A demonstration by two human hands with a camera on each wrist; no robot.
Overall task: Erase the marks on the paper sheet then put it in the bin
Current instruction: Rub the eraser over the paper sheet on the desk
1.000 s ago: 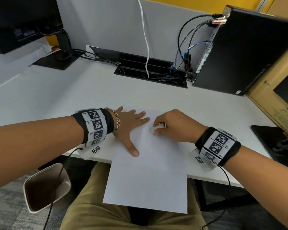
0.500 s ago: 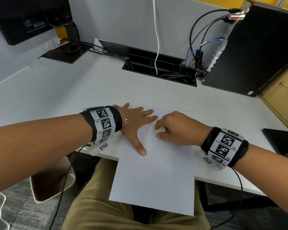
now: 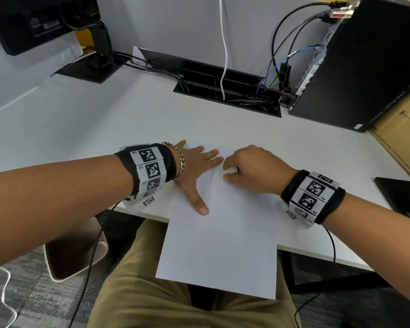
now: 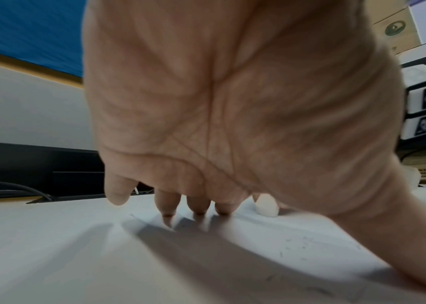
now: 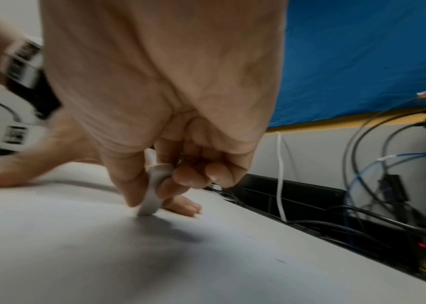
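A white paper sheet (image 3: 223, 233) lies on the desk, its near half hanging over the front edge above my lap. My left hand (image 3: 194, 171) presses flat on the sheet's upper left part, fingers spread and straight (image 4: 198, 205). My right hand (image 3: 251, 171) pinches a small white eraser (image 3: 227, 172) between thumb and fingers, its end touching the paper (image 5: 150, 202) just right of my left fingertips. Faint pencil traces and eraser crumbs show on the sheet (image 4: 297, 244). A beige bin (image 3: 74, 259) stands on the floor at the lower left, partly hidden by my left arm.
The white desk (image 3: 104, 129) carries a black computer tower (image 3: 360, 67) at the back right, a cable tray (image 3: 227, 91) full of wires at the back centre and a monitor stand (image 3: 90, 67) at the back left. A cardboard box (image 3: 402, 138) and a dark object (image 3: 402, 195) sit at the right.
My right hand has shifted the eraser slightly over the paper beside my left fingertips. My left hand stays pressed on the sheet. The head view has tilted a little.
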